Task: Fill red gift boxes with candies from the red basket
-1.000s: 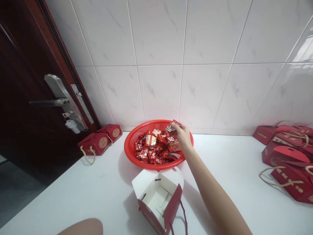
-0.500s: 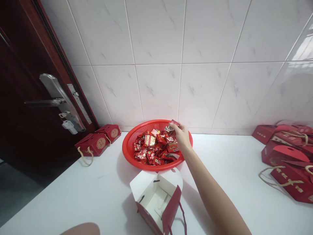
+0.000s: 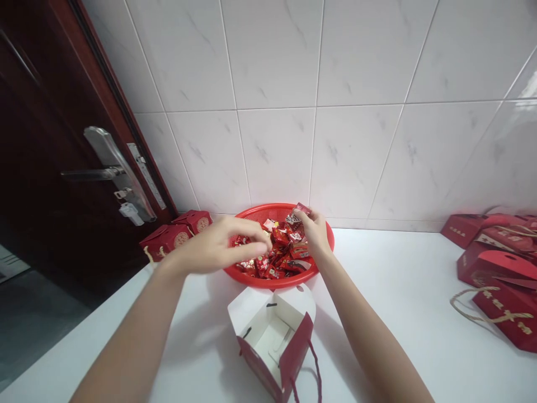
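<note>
A red plastic basket point(image 3: 331, 240) holds many red-wrapped candies point(image 3: 279, 252) against the tiled wall. My right hand point(image 3: 314, 226) pinches a small red candy packet point(image 3: 302, 208) at the basket's back right rim. Over the basket's left part hovers my left hand point(image 3: 222, 243), its thumb and fingers apart with nothing seen between them; it hides some of the candies. Below the basket stands an opened dark red box point(image 3: 262, 366) with a white inside, its flaps spread and nothing in it. A dark red cord hangs at its right side.
Two closed red boxes point(image 3: 165, 239) stand at the left by the door point(image 3: 42, 112) with its metal handle point(image 3: 90, 174). Several red boxes point(image 3: 495, 263) with rope handles are piled at the right. The white tabletop point(image 3: 377, 280) meets the tiled wall point(image 3: 356, 162).
My left hand and forearm have come up from the bottom left to the basket's left side. My right hand stays at the back right rim with the packet. The view has shifted slightly.
</note>
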### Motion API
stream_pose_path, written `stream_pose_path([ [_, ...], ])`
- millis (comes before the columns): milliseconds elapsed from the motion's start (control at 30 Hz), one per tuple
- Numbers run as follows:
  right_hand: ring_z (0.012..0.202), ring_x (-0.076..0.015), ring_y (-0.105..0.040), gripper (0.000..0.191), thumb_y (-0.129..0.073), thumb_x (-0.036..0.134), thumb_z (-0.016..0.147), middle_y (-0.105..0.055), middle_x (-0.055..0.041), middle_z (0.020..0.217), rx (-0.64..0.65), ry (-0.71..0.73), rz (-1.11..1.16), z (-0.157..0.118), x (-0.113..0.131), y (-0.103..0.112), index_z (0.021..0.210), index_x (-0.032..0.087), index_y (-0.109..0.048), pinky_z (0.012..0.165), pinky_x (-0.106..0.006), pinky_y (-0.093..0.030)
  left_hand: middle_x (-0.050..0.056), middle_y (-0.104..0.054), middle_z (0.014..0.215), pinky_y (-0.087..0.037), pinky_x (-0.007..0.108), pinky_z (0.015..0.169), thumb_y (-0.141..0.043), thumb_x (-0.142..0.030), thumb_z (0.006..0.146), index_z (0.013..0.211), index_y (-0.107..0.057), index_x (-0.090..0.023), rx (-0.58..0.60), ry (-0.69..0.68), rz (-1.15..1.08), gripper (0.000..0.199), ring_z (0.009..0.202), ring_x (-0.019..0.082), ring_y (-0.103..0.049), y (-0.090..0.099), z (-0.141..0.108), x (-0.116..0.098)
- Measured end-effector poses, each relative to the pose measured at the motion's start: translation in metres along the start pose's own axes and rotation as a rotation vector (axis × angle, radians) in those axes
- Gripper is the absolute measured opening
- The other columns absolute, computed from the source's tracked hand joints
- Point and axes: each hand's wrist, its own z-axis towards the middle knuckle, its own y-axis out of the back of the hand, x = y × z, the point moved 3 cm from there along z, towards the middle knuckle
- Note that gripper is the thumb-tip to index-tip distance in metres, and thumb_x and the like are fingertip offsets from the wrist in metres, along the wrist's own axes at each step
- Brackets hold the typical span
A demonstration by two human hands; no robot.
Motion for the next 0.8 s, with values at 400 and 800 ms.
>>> stream_pose_path([
  [400,0.063,-0.0151,-0.055,0.016,-0.070,0.036,0.070,-0.062,0.0022,0.067,0.057,-0.022,-0.013,-0.001,0.000,-0.002,0.071,0.021,-0.064,0.059,-0.029,-0.044,0.007,-0.070,0.066,-0.045,0.032,0.068,-0.066,-0.011,0.049,0.051,-0.061,-0.021,0.455,0.253,0.827,0.011,0.074,0.027,-0.066,-0.035,0.046,0.041],
  [800,0.062,-0.0149,-0.056,0.019,-0.073,0.038,0.066,-0.066,0.0005,0.068,0.154,-0.090,0.050,0.001,-0.006,-0.004,0.069,0.020,-0.068,0.060,-0.028,-0.045,0.002,-0.073,0.075,-0.049,0.030,0.069,-0.072,-0.041,0.065,0.083,-0.074,-0.019,0.196,0.109,0.150,0.029,0.072,0.019,-0.065,-0.026,0.045,0.008],
])
